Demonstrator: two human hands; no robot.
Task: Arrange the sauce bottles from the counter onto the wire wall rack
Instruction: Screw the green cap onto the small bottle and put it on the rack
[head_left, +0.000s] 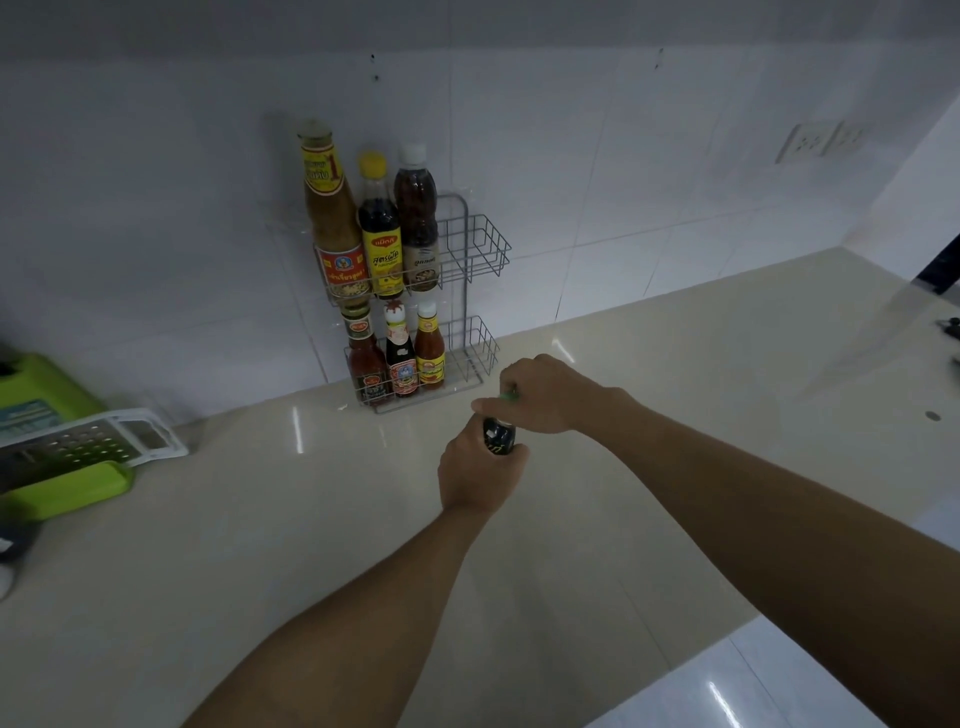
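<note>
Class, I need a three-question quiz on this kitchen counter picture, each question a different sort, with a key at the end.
1. How many bottles stand on the wire rack in total?
2. True or false: the right end of the upper shelf is empty.
3. Which hand wraps the body of the dark bottle? A) left hand B) right hand

Key
1. Six: three on the upper shelf, three on the lower.
2. True; the three tall bottles crowd its left side.
3. A. The right hand's grip is over the bottle's green cap.

Head-worn camera looks forward and down over the counter (260, 545).
</note>
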